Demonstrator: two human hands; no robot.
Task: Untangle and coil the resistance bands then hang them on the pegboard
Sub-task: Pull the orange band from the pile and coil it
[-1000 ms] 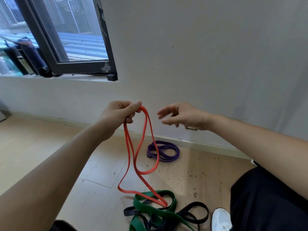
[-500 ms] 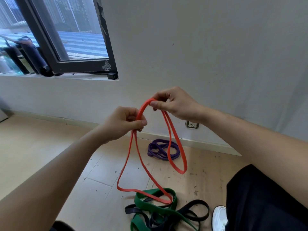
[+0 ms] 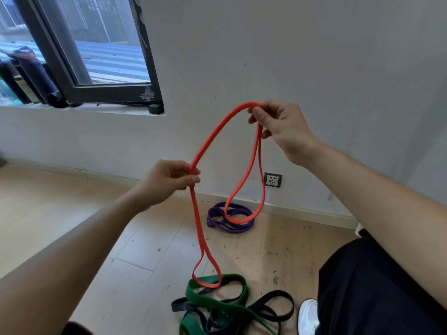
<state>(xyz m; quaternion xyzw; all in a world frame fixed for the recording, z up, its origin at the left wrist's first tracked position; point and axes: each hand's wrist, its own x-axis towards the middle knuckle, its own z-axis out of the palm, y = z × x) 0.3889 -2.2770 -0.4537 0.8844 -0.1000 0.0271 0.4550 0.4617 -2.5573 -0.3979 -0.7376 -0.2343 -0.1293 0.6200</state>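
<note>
An orange resistance band [image 3: 212, 139] stretches between both hands. My left hand [image 3: 167, 182] pinches it low at centre, and two strands drop from there to the floor. My right hand [image 3: 280, 129] grips the band's top higher up on the right, with a loop hanging below it. On the floor lie a green band [image 3: 215, 299] tangled with a black band [image 3: 273, 308], the orange band's lower end resting on them. A purple band [image 3: 217, 217] lies coiled by the wall. No pegboard is in view.
A grey wall [image 3: 302, 56] faces me, with a socket [image 3: 272, 180] near the baseboard and a dark-framed window [image 3: 101, 90] at upper left. My dark trouser leg [image 3: 372, 286] and white shoe [image 3: 307, 315] fill the lower right. The wooden floor carries small debris.
My right hand took hold of the orange band near my left hand, then lifted up and right, drawing out a long loop. My left hand dropped lower along the band.
</note>
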